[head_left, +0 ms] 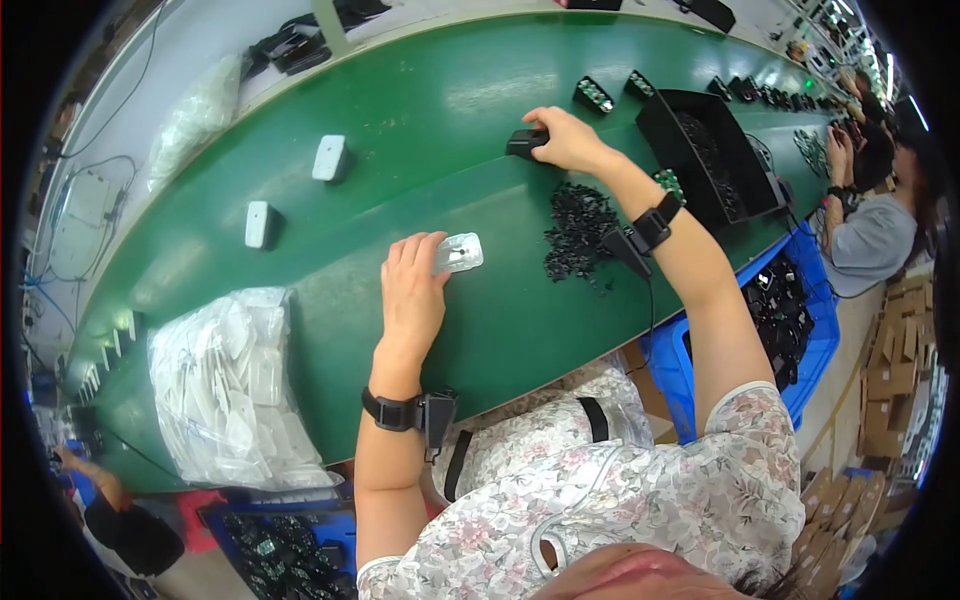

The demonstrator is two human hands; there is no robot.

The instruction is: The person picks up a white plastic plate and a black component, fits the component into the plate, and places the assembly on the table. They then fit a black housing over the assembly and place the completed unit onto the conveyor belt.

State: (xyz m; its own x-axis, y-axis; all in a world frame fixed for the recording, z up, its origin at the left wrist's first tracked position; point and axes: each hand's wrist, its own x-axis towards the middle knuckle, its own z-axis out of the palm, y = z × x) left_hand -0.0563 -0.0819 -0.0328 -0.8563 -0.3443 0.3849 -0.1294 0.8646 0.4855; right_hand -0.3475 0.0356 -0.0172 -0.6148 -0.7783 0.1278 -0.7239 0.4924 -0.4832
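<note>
My left hand (412, 285) is closed on one end of a white plastic shell (460, 254), whose hollow inner side faces up over the green table. Farther off and to the right, my right hand (572, 142) grips a black box-shaped housing (522, 144) by its right end, thumb and fingers on either side. Between me and that hand lies a heap of small black parts (578, 232). Two white rectangular casings (329, 158) stand apart from each other on the left half of the table. Each of my wrists bears a black strapped device.
A clear bag of white shells (235, 390) lies at left. To the right stands a black bin (683, 160), with circuit-board units (594, 94) beyond it. Blue crates (815, 345) flank the table's near edge. Co-workers (870, 235) sit along the right side.
</note>
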